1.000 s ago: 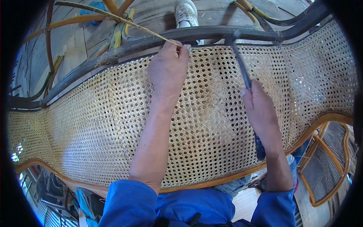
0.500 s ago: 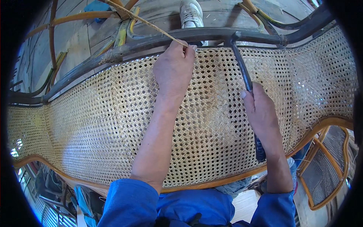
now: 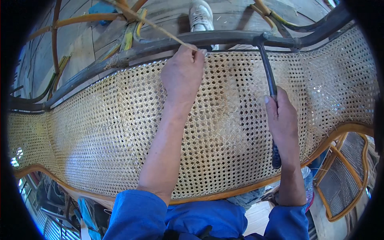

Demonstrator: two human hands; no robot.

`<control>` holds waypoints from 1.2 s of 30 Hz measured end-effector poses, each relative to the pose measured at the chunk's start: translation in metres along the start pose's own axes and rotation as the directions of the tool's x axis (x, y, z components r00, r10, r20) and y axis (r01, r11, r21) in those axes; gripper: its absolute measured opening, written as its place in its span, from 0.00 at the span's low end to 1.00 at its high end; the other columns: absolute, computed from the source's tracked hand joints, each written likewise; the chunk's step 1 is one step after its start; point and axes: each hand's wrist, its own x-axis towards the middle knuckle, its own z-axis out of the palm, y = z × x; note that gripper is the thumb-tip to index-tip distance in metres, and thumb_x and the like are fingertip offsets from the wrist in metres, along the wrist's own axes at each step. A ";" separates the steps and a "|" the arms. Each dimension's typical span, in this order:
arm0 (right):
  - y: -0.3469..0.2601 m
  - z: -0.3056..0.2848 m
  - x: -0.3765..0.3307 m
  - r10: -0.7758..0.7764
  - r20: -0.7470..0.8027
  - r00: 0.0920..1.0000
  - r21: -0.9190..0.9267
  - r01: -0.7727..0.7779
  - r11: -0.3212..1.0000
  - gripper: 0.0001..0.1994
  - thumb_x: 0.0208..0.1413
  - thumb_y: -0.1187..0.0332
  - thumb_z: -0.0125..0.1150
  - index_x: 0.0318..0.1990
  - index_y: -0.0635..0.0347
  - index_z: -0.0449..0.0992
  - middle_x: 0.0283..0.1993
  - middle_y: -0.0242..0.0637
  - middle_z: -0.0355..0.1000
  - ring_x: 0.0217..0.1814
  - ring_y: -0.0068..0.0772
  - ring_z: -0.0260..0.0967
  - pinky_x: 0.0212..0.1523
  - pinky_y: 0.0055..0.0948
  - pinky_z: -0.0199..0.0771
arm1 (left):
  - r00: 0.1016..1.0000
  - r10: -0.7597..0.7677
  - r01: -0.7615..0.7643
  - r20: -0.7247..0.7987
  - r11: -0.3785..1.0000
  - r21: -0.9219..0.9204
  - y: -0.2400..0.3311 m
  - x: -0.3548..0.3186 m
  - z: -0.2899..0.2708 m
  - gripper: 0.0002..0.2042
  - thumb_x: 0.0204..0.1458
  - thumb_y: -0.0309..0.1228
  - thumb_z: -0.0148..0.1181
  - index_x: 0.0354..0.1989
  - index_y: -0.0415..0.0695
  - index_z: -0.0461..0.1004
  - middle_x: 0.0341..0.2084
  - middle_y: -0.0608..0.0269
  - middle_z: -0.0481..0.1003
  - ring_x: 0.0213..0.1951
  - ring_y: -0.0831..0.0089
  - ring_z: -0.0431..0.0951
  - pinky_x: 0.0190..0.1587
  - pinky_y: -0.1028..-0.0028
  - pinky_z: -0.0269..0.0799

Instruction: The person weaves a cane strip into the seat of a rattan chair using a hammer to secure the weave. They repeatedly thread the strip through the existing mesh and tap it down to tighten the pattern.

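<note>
Woven cane panel (image 3: 120, 132) spanning dark frame rail (image 3: 224, 38). Left hand (image 3: 183, 72) shifted right along rail since earlier frame, pinching thin cane strand (image 3: 160, 29) at far edge. Right hand (image 3: 282, 120) unchanged, fist closed on dark tool (image 3: 269, 76), tip apparently against rail.

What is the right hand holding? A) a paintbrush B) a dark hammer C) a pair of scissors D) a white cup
B: the right hand is wrapped around the dark hammer, whose head rests on the dark frame rail above the woven cane panel.
</note>
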 end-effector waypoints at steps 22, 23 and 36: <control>-0.006 -0.024 -0.063 -0.367 -0.308 0.878 0.156 0.427 0.891 0.05 0.55 0.72 0.57 0.39 0.58 0.75 0.36 0.42 0.72 0.40 0.45 0.71 0.42 0.36 0.71 | 0.710 0.235 0.699 0.664 -0.345 -0.626 0.008 -0.115 -0.041 0.39 0.57 0.64 0.33 0.51 0.35 0.66 0.44 0.49 0.74 0.44 0.56 0.76 0.48 0.59 0.73; -0.013 -0.018 -0.074 -0.385 -0.288 0.877 0.162 0.441 0.883 0.06 0.55 0.73 0.57 0.40 0.58 0.75 0.36 0.42 0.72 0.40 0.44 0.71 0.42 0.36 0.71 | 0.708 0.216 0.698 0.673 -0.366 -0.616 0.012 -0.121 -0.046 0.39 0.57 0.65 0.32 0.51 0.34 0.66 0.45 0.48 0.73 0.46 0.54 0.75 0.50 0.58 0.72; -0.028 0.058 -0.103 -0.301 -0.403 0.865 0.261 0.423 0.868 0.18 0.49 0.76 0.60 0.50 0.53 0.72 0.38 0.39 0.74 0.41 0.40 0.72 0.41 0.36 0.73 | 0.751 0.341 0.656 0.565 -0.482 -0.581 0.015 -0.151 -0.027 0.27 0.61 0.54 0.40 0.48 0.38 0.69 0.43 0.54 0.75 0.46 0.64 0.75 0.53 0.66 0.70</control>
